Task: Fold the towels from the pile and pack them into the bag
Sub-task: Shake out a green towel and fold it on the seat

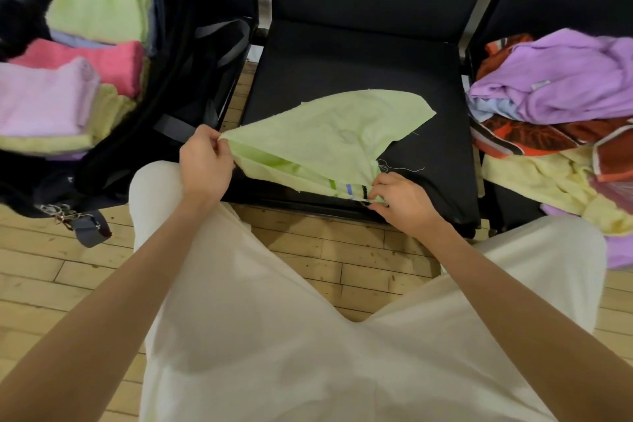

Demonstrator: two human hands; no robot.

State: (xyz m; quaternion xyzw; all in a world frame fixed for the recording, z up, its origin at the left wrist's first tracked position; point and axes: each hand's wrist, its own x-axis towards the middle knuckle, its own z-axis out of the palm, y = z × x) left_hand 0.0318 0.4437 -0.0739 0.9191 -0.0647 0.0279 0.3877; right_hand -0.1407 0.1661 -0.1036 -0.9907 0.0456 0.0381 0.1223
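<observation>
STEP: mid-fold | TOWEL: light-green towel (329, 137) half-lifted over the middle chair seat (428, 79), front edge | HANDS: left hand (205, 161) pinches one corner — right hand (404, 202) pinches the striped corner | AXIS: held edge runs left–right between both hands, free flap lies away toward the seat's back | BAG: open bag (191, 79) nearer the left hand

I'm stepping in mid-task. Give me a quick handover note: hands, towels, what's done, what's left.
Left hand pinches one corner of the light green towel; right hand pinches its near edge by the striped hem.
The towel lies half-folded on the middle black chair.
Done: folded towels stacked in the black bag at left.
Left: finish this fold, pack it, then the unfolded pile at right.
</observation>
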